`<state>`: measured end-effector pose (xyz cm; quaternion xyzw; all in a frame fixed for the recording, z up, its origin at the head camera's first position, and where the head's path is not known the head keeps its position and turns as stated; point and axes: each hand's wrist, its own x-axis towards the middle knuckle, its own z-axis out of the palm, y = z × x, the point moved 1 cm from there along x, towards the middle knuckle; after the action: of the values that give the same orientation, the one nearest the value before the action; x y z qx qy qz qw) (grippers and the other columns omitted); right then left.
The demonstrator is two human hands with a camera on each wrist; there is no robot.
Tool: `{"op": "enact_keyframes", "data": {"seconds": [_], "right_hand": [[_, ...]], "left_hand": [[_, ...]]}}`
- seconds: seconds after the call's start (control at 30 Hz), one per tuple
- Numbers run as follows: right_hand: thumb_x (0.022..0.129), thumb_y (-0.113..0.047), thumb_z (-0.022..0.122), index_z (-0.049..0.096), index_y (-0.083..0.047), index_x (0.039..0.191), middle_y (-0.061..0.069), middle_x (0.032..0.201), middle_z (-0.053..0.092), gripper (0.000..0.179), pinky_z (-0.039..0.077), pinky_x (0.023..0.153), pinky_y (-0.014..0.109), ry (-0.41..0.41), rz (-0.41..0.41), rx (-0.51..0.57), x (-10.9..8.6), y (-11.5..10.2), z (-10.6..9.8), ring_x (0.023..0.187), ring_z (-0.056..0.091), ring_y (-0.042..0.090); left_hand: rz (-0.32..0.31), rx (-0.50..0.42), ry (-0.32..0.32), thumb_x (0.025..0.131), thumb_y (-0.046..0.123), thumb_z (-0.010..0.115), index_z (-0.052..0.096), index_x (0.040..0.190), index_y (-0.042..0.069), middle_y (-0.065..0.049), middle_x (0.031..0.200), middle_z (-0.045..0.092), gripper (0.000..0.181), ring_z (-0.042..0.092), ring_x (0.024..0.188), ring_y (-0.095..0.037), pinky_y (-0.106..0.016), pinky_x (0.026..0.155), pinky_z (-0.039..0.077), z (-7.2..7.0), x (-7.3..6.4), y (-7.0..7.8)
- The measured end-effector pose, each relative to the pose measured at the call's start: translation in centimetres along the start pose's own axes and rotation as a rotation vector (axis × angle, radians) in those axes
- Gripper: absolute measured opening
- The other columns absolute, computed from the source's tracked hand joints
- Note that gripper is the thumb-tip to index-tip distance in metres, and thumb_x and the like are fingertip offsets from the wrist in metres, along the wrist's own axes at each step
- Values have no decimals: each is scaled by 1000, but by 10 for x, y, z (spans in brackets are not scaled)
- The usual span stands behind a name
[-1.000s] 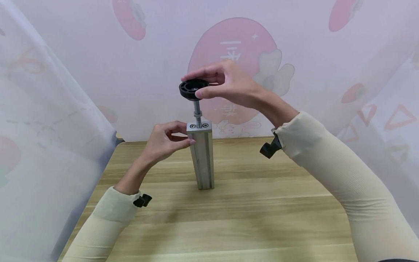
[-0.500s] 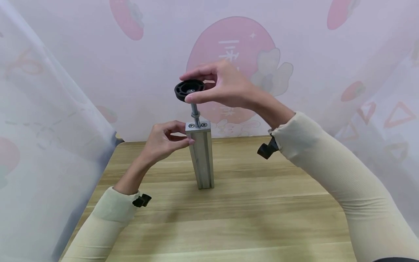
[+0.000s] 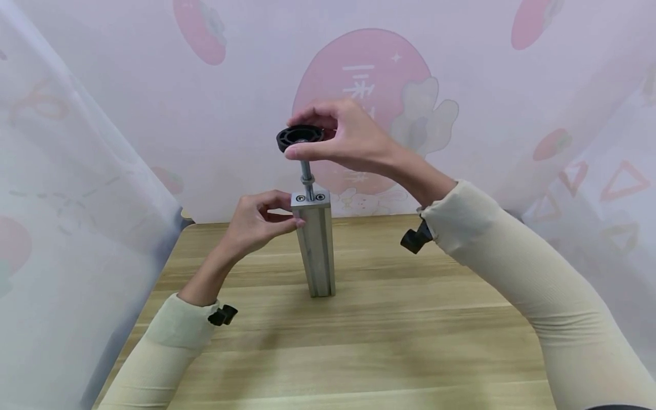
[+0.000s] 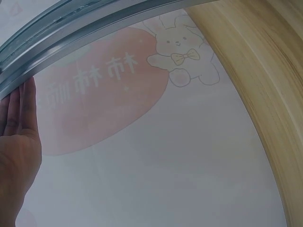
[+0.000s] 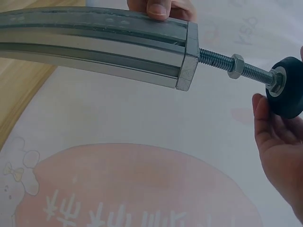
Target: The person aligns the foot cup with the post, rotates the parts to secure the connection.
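Observation:
An aluminium profile (image 3: 316, 250) stands upright on the wooden table, with an end plate (image 3: 310, 197) on top held by two screws. My left hand (image 3: 258, 222) grips the profile near its upper end, thumb in front and fingers behind. Out of the plate rises a threaded rod (image 5: 215, 58) carrying a hex nut (image 5: 236, 66) partway along. At the rod's top sits a round black levelling foot (image 3: 299, 136), its hollow side up. My right hand (image 3: 353, 136) holds the foot's rim between thumb and fingers. In the right wrist view, rod and plate meet.
The wood-grain table (image 3: 410, 341) reaches back to a pale printed curtain (image 3: 246, 114) that hangs behind. Another curtain (image 3: 66, 199) runs along the left side. Black camera mounts (image 3: 416, 238) sit at both sleeve cuffs.
My right hand and the foot shift slightly left, then the foot tips back a little. The right fingers change position on the rim. My left hand and the profile stay nearly still.

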<state>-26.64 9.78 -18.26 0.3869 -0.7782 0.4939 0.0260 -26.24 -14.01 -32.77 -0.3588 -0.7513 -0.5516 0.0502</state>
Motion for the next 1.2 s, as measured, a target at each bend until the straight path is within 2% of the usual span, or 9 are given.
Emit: {"op": "enact_keyframes", "data": {"seconds": [0.2,0.4,0.47,0.57,0.77,0.9,1.07,1.2], "right_hand": [[95,-18,77,70,-5,137,4,125,76,44,57,97,35,-89,-37,58,-2,0,-4,111,73,18],[94,-19,70,63,-5,146,9,141,68,55,51,108,38,-245,-16,180,-4,-1,-17,124,66,24],[93,-18,69,61,-5,149,8,146,65,58,49,110,38,-285,-14,194,-4,-2,-22,128,63,25],[93,-18,70,62,-8,149,6,147,65,58,49,111,39,-302,-18,186,-3,-1,-27,130,63,25],[94,-16,73,67,-9,144,6,141,69,51,52,106,39,-277,-9,188,-2,2,-29,127,67,26],[94,-15,76,69,-8,142,5,136,72,49,55,103,37,-232,22,152,-1,1,-28,123,69,24],[92,-20,82,71,-10,138,4,123,77,49,58,95,34,-151,69,49,1,-2,-23,110,75,21],[90,-26,84,73,-11,135,-1,119,78,48,59,89,33,-89,60,-47,2,-3,-17,102,75,17]], "left_hand": [[-7,-2,3,89,2,84,75,114,-2,-14,110,75,27,75,101,-19,-33,84,63,1,0,1],[-4,-3,2,88,1,84,75,113,-2,-14,111,75,27,75,101,-19,-33,84,63,3,0,1],[0,-6,0,88,1,84,75,113,-2,-14,111,75,27,75,101,-19,-33,84,63,3,0,1],[5,-8,0,89,0,83,74,114,-3,-14,110,75,27,75,101,-18,-32,84,63,3,1,0],[8,-7,-3,89,0,83,75,114,-3,-14,111,74,27,75,101,-19,-32,84,63,2,0,0],[8,-6,-5,89,1,82,75,115,-3,-14,112,75,27,75,102,-19,-32,84,63,2,0,0],[8,9,-1,89,0,82,75,115,-2,-14,111,75,27,75,102,-18,-31,84,63,1,0,1],[11,15,0,89,0,82,74,115,-3,-14,111,75,27,75,101,-17,-31,84,63,0,-1,1]]}}
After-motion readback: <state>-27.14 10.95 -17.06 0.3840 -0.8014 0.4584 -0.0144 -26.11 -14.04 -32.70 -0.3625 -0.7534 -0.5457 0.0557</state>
